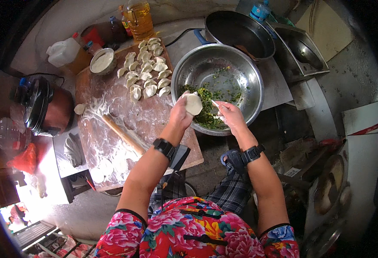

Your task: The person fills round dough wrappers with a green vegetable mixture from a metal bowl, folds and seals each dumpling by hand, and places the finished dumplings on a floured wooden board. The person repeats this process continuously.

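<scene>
My left hand (180,113) holds a round, flat dough wrapper (194,104) over the near left side of a large stainless steel basin (256,96). Chopped green filling (205,121) with yellow bits lies in the basin, mostly heaped at its left and near side. Above the near right part of the basin, the fingers of my right hand (231,116) are closed on a thin white utensil (214,103). Its far end is hidden, so I cannot tell its exact kind. The wrapper bears no visible filling.
Folded dumplings (147,72) stand in rows on the floured wooden board (189,145). A rolling pin (123,134), several wrappers (105,167) and a bowl of flour (102,62) are there too. Behind the basin sits a black pan (240,32); an oil jug (140,21) stands at the back.
</scene>
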Demonstrator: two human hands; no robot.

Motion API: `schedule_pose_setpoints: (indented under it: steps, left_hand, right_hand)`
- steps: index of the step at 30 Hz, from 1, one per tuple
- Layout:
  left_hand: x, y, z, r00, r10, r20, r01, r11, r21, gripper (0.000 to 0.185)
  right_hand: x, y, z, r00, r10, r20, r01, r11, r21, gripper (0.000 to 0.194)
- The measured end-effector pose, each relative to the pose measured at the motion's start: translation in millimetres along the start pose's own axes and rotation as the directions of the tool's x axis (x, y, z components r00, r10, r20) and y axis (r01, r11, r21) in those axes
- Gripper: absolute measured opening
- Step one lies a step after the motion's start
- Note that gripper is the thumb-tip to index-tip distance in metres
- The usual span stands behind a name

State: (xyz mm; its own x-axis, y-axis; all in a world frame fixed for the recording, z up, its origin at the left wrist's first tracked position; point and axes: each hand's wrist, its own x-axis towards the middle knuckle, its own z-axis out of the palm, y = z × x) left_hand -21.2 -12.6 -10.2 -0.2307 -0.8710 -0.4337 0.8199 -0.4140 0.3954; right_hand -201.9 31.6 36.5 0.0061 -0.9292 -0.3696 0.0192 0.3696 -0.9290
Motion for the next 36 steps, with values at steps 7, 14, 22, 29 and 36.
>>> schedule_pose_setpoints:
  steps: [7, 14, 22, 29, 36]
  left_hand:
    - [2.2, -13.8, 30.2, 0.993, -0.092, 0.072, 0.097, 0.993, -0.067, 0.028]
    - [-16.1, -4.1, 37.1, 0.993, -0.12, 0.021, 0.122, 0.965, -0.234, 0.041]
    - [-34.2, 8.9, 45.3, 0.989, -0.111, -0.099, 0.077, 0.95, -0.303, 0.042]
    - [-39.0, 18.5, 40.0, 0.998, -0.054, 0.017, 0.057, 0.95, -0.307, 0.052]
    - [-42.3, 17.5, 37.8, 0.991, -0.015, 0.131, 0.044, 0.975, -0.219, 0.057]
  right_hand:
    - [-25.4, 5.7, 19.9, 0.819, -0.554, -0.151, 0.35, 0.69, -0.633, 0.025]
    - [-51.0, 10.9, 35.1, 0.707, -0.702, 0.084, 0.414, 0.316, -0.854, 0.048]
    - [-60.5, 12.1, 31.0, 0.659, -0.733, 0.168, 0.436, 0.19, -0.88, 0.046]
    - [-76.7, -6.8, 28.6, 0.759, -0.649, 0.049, 0.493, 0.524, -0.695, 0.031]
    - [-74.8, -4.3, 34.9, 0.879, -0.476, 0.0, 0.396, 0.731, -0.557, 0.028]
